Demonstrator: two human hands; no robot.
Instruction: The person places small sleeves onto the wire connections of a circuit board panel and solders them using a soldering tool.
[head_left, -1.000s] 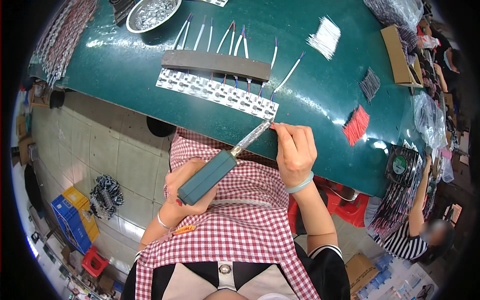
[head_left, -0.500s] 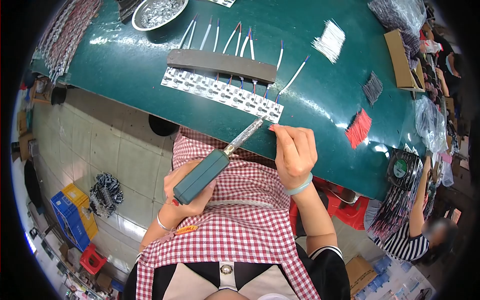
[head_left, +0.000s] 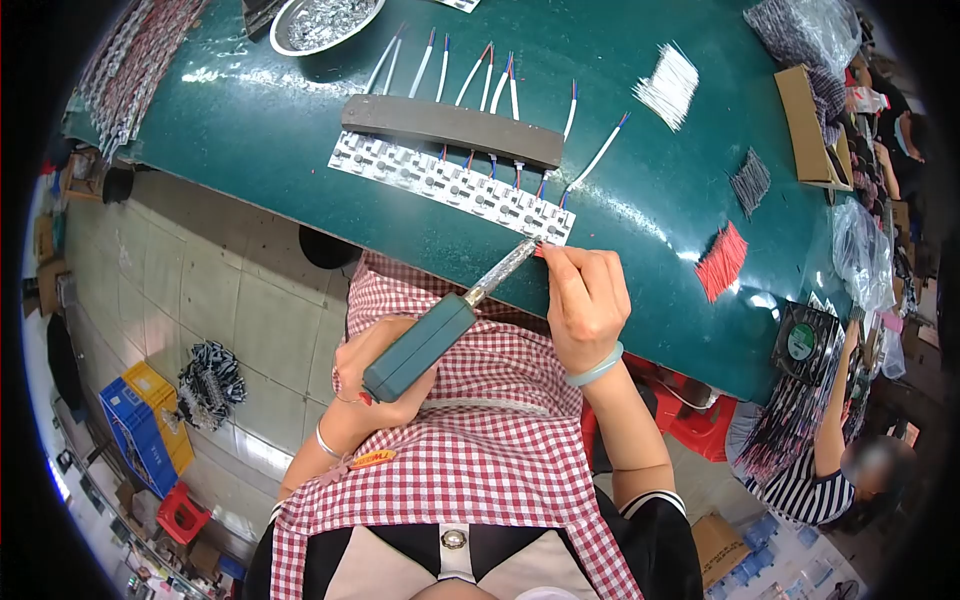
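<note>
My left hand (head_left: pixel 385 365) is closed around the green handle of a soldering iron (head_left: pixel 425 345). The iron's tip meets the right end of a white circuit board strip (head_left: pixel 450 190) near the table edge. Between the pinched fingers of my right hand (head_left: pixel 587 305) is a short red wire (head_left: pixel 541 250), its end close to the iron's tip at the strip. A dark grey bar (head_left: pixel 450 130) lies along the strip. Several white-sleeved wires stick out behind the bar, and one wire (head_left: pixel 597 160) runs from the strip's right end.
On the green table (head_left: pixel 250 160) lie bundles of white wires (head_left: pixel 668 87), grey wires (head_left: pixel 750 183) and red wires (head_left: pixel 721 262). A metal bowl (head_left: pixel 325 22) stands at the back left. A small fan (head_left: pixel 803 340) is at the right edge, near a co-worker in a striped shirt (head_left: pixel 810 492).
The iron and my left hand have shifted slightly up and right. My right hand has edged up and left, bringing the red wire closer to the iron's tip.
</note>
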